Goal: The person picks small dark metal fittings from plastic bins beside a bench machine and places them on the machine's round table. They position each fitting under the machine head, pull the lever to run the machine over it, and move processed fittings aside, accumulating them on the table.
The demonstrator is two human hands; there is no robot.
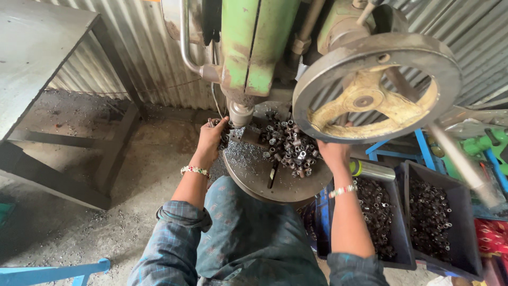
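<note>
Both hands (211,139) curled (left gripping metal pieces (223,132))

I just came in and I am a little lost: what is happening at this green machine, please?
A person sits at a green drill press. The left hand holds small metal pieces beside the spindle. The right hand reaches up to the big handwheel. A pile of small metal sleeves lies on the round table. Two dark bins of similar parts stand to the right.
</note>
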